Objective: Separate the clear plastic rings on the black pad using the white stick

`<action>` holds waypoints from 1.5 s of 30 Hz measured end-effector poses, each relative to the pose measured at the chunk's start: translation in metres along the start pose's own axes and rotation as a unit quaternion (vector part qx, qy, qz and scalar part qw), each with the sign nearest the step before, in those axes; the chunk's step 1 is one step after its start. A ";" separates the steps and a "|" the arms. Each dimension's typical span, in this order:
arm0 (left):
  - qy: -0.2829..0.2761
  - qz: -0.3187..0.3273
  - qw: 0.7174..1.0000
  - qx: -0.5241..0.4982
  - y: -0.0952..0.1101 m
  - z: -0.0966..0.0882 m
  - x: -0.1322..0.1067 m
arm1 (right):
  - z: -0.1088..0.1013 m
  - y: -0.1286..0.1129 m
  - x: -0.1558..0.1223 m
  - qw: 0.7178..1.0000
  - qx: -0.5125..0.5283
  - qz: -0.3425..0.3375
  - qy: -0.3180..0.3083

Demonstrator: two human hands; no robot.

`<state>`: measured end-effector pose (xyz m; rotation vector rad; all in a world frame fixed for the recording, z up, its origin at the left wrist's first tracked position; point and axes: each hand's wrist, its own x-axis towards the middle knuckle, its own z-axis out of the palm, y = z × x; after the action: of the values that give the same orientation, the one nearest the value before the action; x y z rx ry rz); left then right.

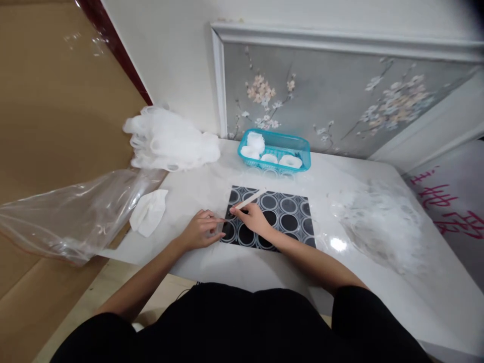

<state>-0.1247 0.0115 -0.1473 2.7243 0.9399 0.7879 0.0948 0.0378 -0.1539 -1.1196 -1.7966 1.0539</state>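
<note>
White stick [251,199] pinched in my right grip [254,219]; black circle-patterned sheet [290,223] beneath; my left grip [199,230], fingers spread, at sheet's left edge.

Mat [289,222] = blk w/ greyish-white rings & fine pale motifs btwn. Stick [251,198] off-white. Basket [282,136] turq., rolls [255,141] white. Wall panel [321,85]: grey bg, peach/white/bluish blossoms, dk twigs; frame [302,36] white. Table [189,196] white. L bundle [170,141] white; R pile [385,227] translucent whitish. Cardboard [56,91] brown. Person's shirt [245,327] plain blk. Sign [444,199]: pinkish-red characters on pale grey.
</note>
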 end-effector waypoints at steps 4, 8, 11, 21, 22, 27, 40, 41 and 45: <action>-0.005 -0.001 1.000 0.005 0.002 0.009 0.000 | 0.004 0.013 0.004 1.000 -0.019 0.015 -0.009; -0.026 0.002 1.000 0.010 0.001 0.014 0.001 | 0.006 0.016 0.000 0.999 -0.040 0.013 -0.004; -0.034 0.003 0.999 0.016 0.001 0.016 0.001 | 0.007 0.015 -0.002 0.998 -0.059 0.010 -0.009; -0.066 -0.036 0.997 -0.006 -0.001 0.018 -0.001 | 0.005 0.009 -0.005 0.998 -0.061 -0.018 -0.013; -0.067 -0.038 0.997 -0.007 -0.002 0.018 -0.001 | 0.005 0.009 -0.006 0.998 -0.063 -0.018 -0.012; -0.050 -0.024 0.998 -0.004 -0.001 0.017 -0.001 | 0.007 0.010 -0.008 0.998 -0.058 -0.022 -0.005; -0.058 -0.084 0.990 -0.096 0.000 0.015 0.000 | 0.010 0.007 -0.020 0.942 -0.269 -0.189 -0.062; -0.062 -0.089 0.988 -0.112 -0.001 0.014 0.000 | 0.009 0.006 -0.017 0.929 -0.290 -0.217 -0.081; -0.066 -0.083 0.986 -0.129 -0.003 0.012 -0.001 | -0.018 0.003 0.018 0.930 -0.301 -0.208 0.042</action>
<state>-0.1205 0.0133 -0.1585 2.4087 0.9481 0.6386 0.1059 0.0604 -0.1470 -1.0226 -2.2251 0.1954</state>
